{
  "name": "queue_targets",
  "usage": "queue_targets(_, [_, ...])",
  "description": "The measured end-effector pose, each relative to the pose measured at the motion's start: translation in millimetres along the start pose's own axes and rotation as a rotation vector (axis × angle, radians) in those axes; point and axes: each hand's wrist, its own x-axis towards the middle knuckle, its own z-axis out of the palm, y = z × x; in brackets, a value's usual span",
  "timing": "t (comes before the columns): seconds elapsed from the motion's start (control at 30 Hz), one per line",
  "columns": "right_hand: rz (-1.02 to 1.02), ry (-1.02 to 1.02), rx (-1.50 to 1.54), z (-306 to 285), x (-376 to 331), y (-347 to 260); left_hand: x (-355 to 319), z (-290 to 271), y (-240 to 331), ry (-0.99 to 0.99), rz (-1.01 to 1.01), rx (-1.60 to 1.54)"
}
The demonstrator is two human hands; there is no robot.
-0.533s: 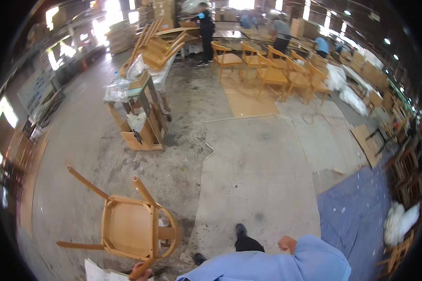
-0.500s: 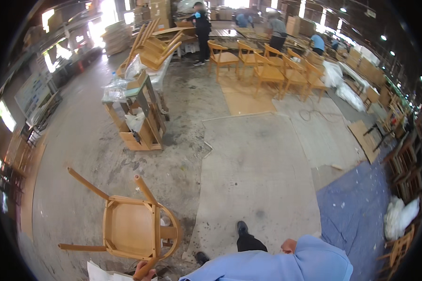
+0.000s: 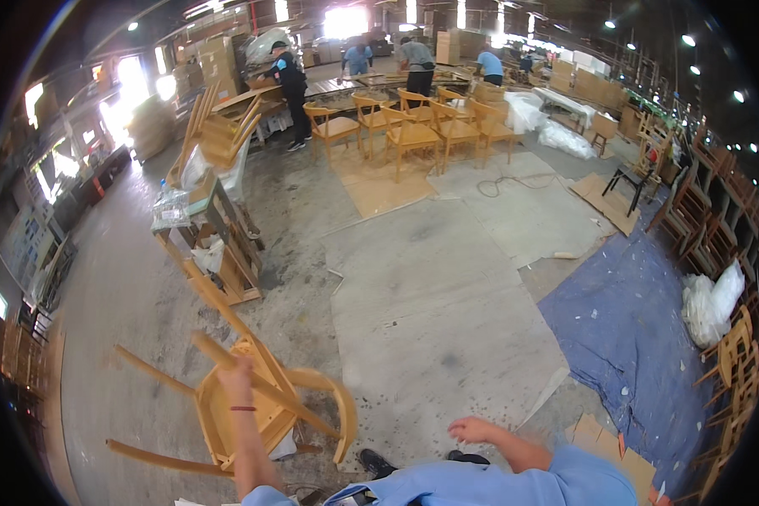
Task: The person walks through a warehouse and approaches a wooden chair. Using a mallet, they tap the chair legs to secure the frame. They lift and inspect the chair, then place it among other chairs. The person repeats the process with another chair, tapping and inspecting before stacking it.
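A light wooden chair (image 3: 261, 409) lies tilted on the floor at the lower left, its legs pointing left and up and its curved backrest to the right. My left hand (image 3: 234, 375) is closed round one of its legs, with a dark red band on the wrist. To the right of the chair, my right hand (image 3: 472, 430) hangs above the floor sheet, fingers loosely bent and apart, holding nothing. Part of the seat is hidden behind my left forearm.
A wooden stand (image 3: 215, 244) with plastic bags is ahead on the left. Several finished chairs (image 3: 413, 135) stand in rows farther off; people work at tables behind them. A blue tarp (image 3: 624, 312) covers the right floor, beside stacked chairs (image 3: 700, 202).
My left hand has come up from the lower edge and now grips a chair leg; the chair has tilted and turned. My right hand has moved forward from my body. The view has shifted right.
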Motion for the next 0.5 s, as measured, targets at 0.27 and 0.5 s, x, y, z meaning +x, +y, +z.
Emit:
queue_targets(0.27, [-0.085, -0.118, -0.066, 50, -3, 96, -152, 55, 206, -0.147, 0.456, -0.616])
queue_targets(0.5, [0.214, -0.281, 0.820, 49, -3, 46, -312, 64, 313, -0.359, 0.461, -1.209])
